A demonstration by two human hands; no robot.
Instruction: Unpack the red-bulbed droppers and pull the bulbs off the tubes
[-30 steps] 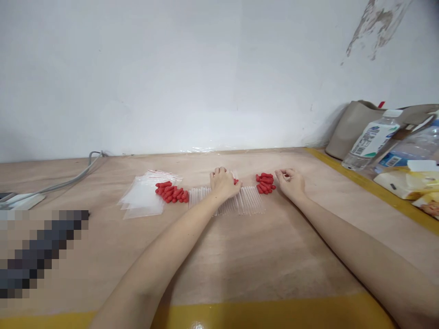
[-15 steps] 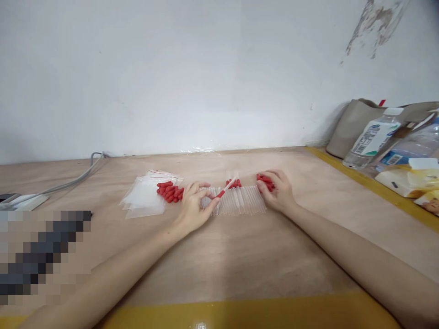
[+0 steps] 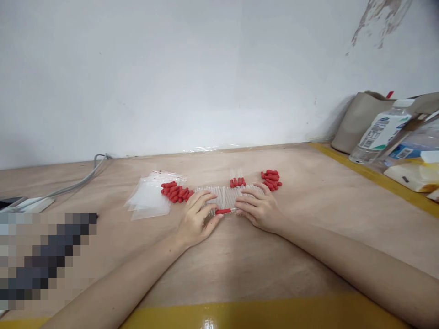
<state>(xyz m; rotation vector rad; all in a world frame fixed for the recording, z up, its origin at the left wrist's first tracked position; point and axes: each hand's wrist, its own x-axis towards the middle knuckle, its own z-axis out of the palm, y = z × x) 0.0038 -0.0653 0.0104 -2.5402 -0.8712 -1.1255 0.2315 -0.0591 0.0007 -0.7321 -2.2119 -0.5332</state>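
Note:
Between my two hands lies a dropper (image 3: 223, 211), its red rubber bulb to the left and its clear tube to the right. My left hand (image 3: 196, 220) pinches the bulb end between thumb and fingers. The tube end is in the fingers of my right hand (image 3: 259, 209), which partly hide it. Beneath and behind the fingers is a row of clear tubes (image 3: 222, 196) laid side by side. Just beyond them are several droppers with red bulbs (image 3: 238, 182). Loose red bulbs form a left pile (image 3: 175, 192) and a smaller right pile (image 3: 271, 179).
Clear zip bags (image 3: 151, 195) are stacked left of the red bulbs. A grey cable (image 3: 80, 179) runs along the left. At right stand a plastic bottle (image 3: 380, 130), a grey-beige bag (image 3: 353, 121) and a yellow-white packet (image 3: 406, 176). Yellow tape (image 3: 219, 315) edges the table.
My right hand has left the right pile of red bulbs and moved left to the tube. The dropper in my left hand has swung from slanting upward to nearly level, and lower.

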